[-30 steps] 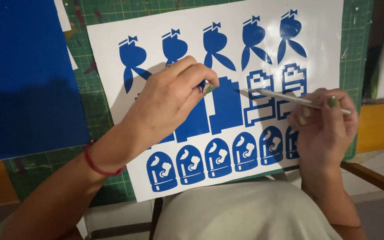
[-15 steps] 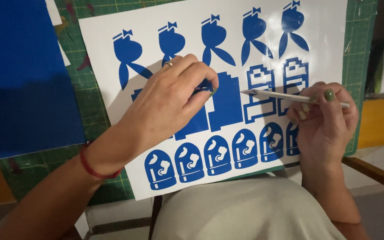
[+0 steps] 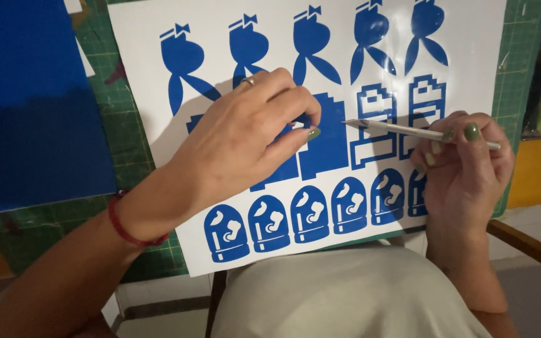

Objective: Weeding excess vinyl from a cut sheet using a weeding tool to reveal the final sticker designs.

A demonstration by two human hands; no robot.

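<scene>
My left hand pinches a blue sticker mid-sheet, fingers closed on its edge. My right hand grips the craft knife, tip at the sticker. Blue dome shapes line the white sheet's bottom edge.

White backing sheet: printed with royal-blue cut vinyl shapes, a row of ribbon-tailed figures on top, stepped blocks in the middle, dome shapes with white insets below. Green gridded cutting mat beneath, pale lines. Solid blue vinyl sheet, plain. My slim silver craft knife. My right hand: olive-green nail polish. My left hand: same green polish, gold ring, thin red cord bracelet at the wrist. Yellow table surface. Pale beige cloth on my lap.
</scene>
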